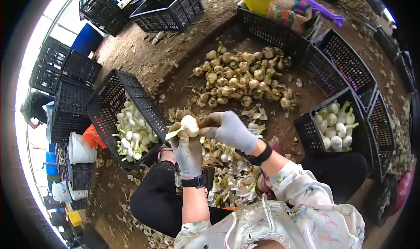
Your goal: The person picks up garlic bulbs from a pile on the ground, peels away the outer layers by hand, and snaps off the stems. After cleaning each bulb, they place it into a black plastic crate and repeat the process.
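Note:
My left hand (188, 155), in a grey work glove with a soiled palm, is closed around a white garlic bulb (190, 125). The bulb's cut stem points to the lower left. At the bulb's right side are the bent fingers of my right hand (229, 131), also gloved; what lies between its fingertips is hidden. Below both hands spreads a heap of garlic peelings (234, 179) between my legs. Just beyond them, a pile of unpeeled garlic bulbs (245, 76) with brownish skins rests on the ground.
To the left, a tilted black crate (144, 91) contains cleaned white garlic (133, 137). Another black crate (306, 133) at right holds white bulbs (337, 128). More crates (168, 10) stand around, with a white bucket (82, 148) and a person (37, 107) at far left.

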The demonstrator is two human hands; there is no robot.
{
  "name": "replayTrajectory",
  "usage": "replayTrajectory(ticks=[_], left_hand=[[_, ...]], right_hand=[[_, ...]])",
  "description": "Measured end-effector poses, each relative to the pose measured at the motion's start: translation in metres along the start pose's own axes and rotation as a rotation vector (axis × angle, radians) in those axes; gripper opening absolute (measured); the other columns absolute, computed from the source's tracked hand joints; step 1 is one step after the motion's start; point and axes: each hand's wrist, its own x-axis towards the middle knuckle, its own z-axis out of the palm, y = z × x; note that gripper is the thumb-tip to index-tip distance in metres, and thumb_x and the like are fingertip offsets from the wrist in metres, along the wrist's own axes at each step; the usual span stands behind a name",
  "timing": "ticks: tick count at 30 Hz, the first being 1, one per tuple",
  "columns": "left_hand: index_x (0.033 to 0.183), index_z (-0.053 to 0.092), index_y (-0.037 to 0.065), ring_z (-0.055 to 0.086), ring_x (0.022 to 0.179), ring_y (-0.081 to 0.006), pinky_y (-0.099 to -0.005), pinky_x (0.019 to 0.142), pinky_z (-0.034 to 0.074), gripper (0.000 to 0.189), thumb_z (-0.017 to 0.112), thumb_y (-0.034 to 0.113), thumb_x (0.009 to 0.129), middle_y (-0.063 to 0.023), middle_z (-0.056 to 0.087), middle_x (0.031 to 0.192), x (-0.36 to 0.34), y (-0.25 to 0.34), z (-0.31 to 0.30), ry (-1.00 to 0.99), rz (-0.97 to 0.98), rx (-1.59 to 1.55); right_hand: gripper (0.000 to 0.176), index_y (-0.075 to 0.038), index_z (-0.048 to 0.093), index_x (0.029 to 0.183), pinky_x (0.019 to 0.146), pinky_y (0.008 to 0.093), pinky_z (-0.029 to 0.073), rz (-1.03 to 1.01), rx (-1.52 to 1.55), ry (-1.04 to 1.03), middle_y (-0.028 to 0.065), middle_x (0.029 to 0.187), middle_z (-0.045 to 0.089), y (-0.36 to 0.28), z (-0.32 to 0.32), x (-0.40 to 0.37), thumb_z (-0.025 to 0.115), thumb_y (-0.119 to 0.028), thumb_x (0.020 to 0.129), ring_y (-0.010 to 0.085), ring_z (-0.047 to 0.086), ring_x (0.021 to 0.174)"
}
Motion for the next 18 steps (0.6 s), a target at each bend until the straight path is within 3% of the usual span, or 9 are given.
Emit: replayTrajectory(ticks=[4, 5, 6, 8, 9, 12, 16, 18], left_hand=[[0.118, 0.056, 0.012, 0.055, 0.114, -0.0235, -0.0372, 0.096, 0.047, 0.025, 0.063, 0.018, 0.095, -0.0081, 0.056, 0.127, -0.015, 0.003, -0.001, -0.016, 0.126, 0.183], [0.119, 0.055, 0.011, 0.055, 0.115, -0.0231, -0.0371, 0.097, 0.047, 0.025, 0.061, 0.018, 0.096, -0.0083, 0.056, 0.126, -0.019, 0.005, 0.001, -0.007, 0.176, 0.333], [0.120, 0.054, 0.010, 0.055, 0.115, -0.0226, -0.0371, 0.098, 0.046, 0.025, 0.059, 0.018, 0.097, -0.0085, 0.056, 0.126, -0.023, 0.007, 0.004, 0.004, 0.227, 0.483], [0.121, 0.054, 0.010, 0.056, 0.111, -0.0217, -0.0343, 0.095, 0.048, 0.024, 0.058, 0.017, 0.098, -0.0095, 0.056, 0.126, -0.031, 0.014, 0.008, 0.013, 0.212, 0.515], [0.121, 0.054, 0.010, 0.057, 0.109, -0.0217, -0.0347, 0.093, 0.049, 0.024, 0.058, 0.018, 0.098, -0.0101, 0.057, 0.125, -0.033, 0.014, 0.006, 0.011, 0.185, 0.355], [0.121, 0.054, 0.010, 0.058, 0.107, -0.0227, -0.0372, 0.092, 0.050, 0.025, 0.058, 0.019, 0.098, -0.0110, 0.056, 0.125, -0.041, 0.019, 0.003, 0.003, 0.148, 0.140], [0.120, 0.056, 0.012, 0.056, 0.113, -0.0273, -0.0415, 0.097, 0.048, 0.027, 0.060, 0.022, 0.096, -0.0128, 0.054, 0.133, -0.049, 0.030, 0.003, 0.055, 0.032, -0.025], [0.118, 0.060, 0.012, 0.052, 0.123, -0.0320, -0.0449, 0.103, 0.045, 0.024, 0.060, 0.022, 0.096, -0.0156, 0.050, 0.138, -0.051, 0.039, 0.015, -0.123, -0.043, -0.418]], right_hand=[[0.023, 0.002, 0.071, 0.097, 0.067, 0.0266, 0.050, 0.064, -0.280, 0.114, 0.0084, 0.081, 0.071, -0.026, 0.017, -0.018, 0.073, -0.016, 0.083, 0.0068, 0.061, 0.075], [0.020, 0.002, 0.071, 0.092, 0.067, 0.0308, 0.051, 0.062, -0.269, 0.129, 0.0133, 0.079, 0.070, -0.027, 0.021, -0.021, 0.071, -0.016, 0.083, 0.0157, 0.066, 0.073], [0.020, 0.002, 0.071, 0.092, 0.067, 0.0308, 0.051, 0.051, -0.281, 0.135, 0.0133, 0.079, 0.070, -0.027, 0.026, -0.026, 0.071, -0.016, 0.083, 0.0157, 0.066, 0.073], [0.017, 0.002, 0.070, 0.088, 0.068, 0.0378, 0.052, -0.188, -0.595, 0.246, 0.0187, 0.079, 0.069, -0.028, 0.037, -0.034, 0.068, -0.014, 0.082, 0.0321, 0.068, 0.075], [0.018, 0.003, 0.068, 0.087, 0.071, 0.0431, 0.051, -0.215, -0.616, 0.237, 0.0235, 0.082, 0.065, -0.025, 0.039, -0.035, 0.066, -0.013, 0.079, 0.0421, 0.064, 0.082], [0.022, 0.003, 0.065, 0.091, 0.072, 0.0431, 0.051, -0.325, -0.708, 0.292, 0.0237, 0.086, 0.065, -0.031, 0.048, -0.045, 0.066, -0.015, 0.079, 0.0405, 0.064, 0.084], [0.020, 0.000, 0.066, 0.092, 0.079, 0.0437, 0.050, -0.224, -0.625, 0.266, 0.0224, 0.088, 0.065, -0.038, 0.054, -0.048, 0.062, -0.018, 0.084, 0.0381, 0.064, 0.089], [0.017, 0.003, 0.066, 0.089, 0.071, 0.0403, 0.051, -0.203, -0.506, 0.369, 0.0225, 0.083, 0.065, -0.035, 0.052, -0.047, 0.063, -0.013, 0.081, 0.0358, 0.065, 0.080]])
